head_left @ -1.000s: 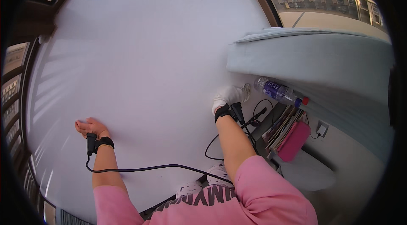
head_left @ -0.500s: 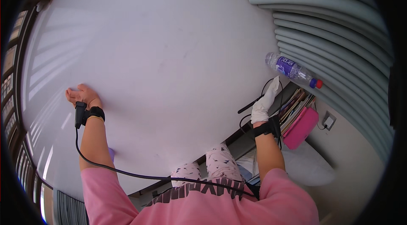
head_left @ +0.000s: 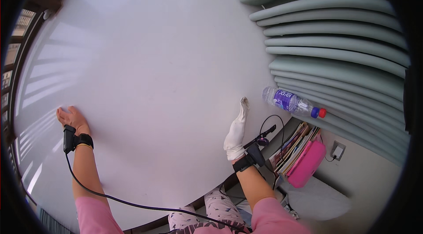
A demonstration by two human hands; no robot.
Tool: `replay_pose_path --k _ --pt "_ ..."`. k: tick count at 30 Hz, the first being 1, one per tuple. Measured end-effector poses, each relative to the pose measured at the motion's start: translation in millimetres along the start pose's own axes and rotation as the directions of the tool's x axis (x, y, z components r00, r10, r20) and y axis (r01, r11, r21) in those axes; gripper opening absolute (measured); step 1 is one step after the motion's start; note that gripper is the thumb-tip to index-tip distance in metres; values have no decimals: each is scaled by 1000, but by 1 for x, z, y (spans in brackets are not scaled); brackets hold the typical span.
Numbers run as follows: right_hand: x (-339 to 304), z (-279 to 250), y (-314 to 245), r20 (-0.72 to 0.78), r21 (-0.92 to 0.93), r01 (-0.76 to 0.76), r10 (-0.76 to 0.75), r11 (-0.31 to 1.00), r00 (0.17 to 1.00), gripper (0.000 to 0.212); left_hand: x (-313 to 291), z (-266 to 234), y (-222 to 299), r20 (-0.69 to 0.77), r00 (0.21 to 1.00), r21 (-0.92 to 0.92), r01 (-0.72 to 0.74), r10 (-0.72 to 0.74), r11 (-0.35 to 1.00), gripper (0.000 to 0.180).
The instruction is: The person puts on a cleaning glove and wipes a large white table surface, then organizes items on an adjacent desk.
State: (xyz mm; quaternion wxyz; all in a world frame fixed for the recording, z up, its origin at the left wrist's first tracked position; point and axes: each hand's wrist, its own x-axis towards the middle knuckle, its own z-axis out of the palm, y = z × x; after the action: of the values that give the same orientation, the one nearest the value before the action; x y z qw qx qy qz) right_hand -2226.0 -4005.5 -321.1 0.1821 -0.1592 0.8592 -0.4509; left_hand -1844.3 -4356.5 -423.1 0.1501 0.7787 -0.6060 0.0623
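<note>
My left hand [head_left: 72, 120] rests on the white tabletop [head_left: 163, 88] toward the left edge. Its fingers are loosely bent and apart, and nothing is in it. A white sock-like cloth cover [head_left: 238, 129] encloses my right hand [head_left: 234, 140], hiding the fingers; its narrow end points away from me. This hand is over the table's near right part, and I cannot tell whether it touches the surface. Both wrists carry black straps with small black devices; a black cable [head_left: 132, 204] runs from the left one across my front.
A clear bottle with a purple label [head_left: 284, 100] lies at the right against stacked grey-green pads [head_left: 335, 42]. Below it are upright books and papers [head_left: 296, 146], a pink case [head_left: 307, 163] and a wall socket with a plug [head_left: 338, 151]. Dark-framed windows [head_left: 26, 22] line the left.
My covered right hand has moved left, away from the bottle and over the tabletop. The left hand keeps its loose pose. The whole view has shifted, showing more of the pads.
</note>
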Motion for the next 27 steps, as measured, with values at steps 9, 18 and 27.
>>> replay_pose_path --k 9,18,27 --pt "181 30 13 -280 -695 51 -335 718 900 36 -17 -21 24 16 999 77 33 -34 997 47" --pt "313 112 -47 -412 -522 106 -358 847 838 28 -16 -53 37 26 998 25 -63 62 998 49" --pt "408 306 -230 154 -385 793 -814 472 559 35 -18 -52 59 87 991 -33 -96 98 995 51"
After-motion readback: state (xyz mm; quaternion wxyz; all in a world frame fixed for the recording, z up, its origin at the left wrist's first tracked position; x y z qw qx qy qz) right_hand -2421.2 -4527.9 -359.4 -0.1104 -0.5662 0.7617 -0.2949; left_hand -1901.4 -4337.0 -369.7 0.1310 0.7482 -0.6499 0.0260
